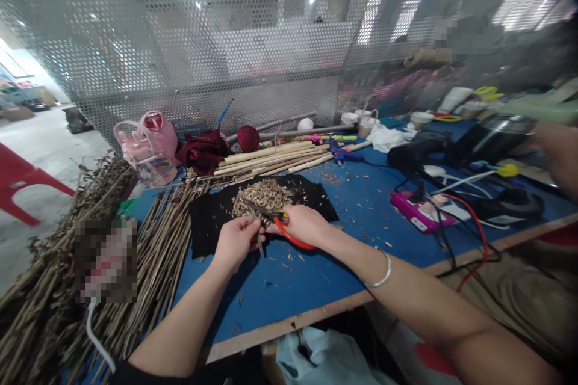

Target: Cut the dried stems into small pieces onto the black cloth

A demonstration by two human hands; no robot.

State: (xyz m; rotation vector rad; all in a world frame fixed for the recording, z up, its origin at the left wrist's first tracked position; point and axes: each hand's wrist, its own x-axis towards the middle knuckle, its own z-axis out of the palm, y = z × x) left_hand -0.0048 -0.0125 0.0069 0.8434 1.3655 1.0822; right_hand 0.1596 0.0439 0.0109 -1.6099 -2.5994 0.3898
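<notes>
My left hand (235,243) is closed, with thumb and fingers pinching a short piece of dry stalk (262,248). Wrapped around the red-orange handles of a pair of scissors (289,236), my right hand (307,224) sits just to its right. The scissor blades point left, close to the left fingertips; whether they touch the stalk I cannot tell. Behind both hands, a heap of pale chopped stalk bits (266,192) rests on a black cloth (203,225). Loose chips lie scattered around the cloth.
Long dry stalks (158,252) cover the left side of the blue table (289,301). Peeled sticks (275,157), a dark red yarn ball (248,139), a blue glue gun (344,152) and a pink bottle (151,159) stand behind. A magenta power strip (418,212) with cables lies right, near another person's hand (560,153).
</notes>
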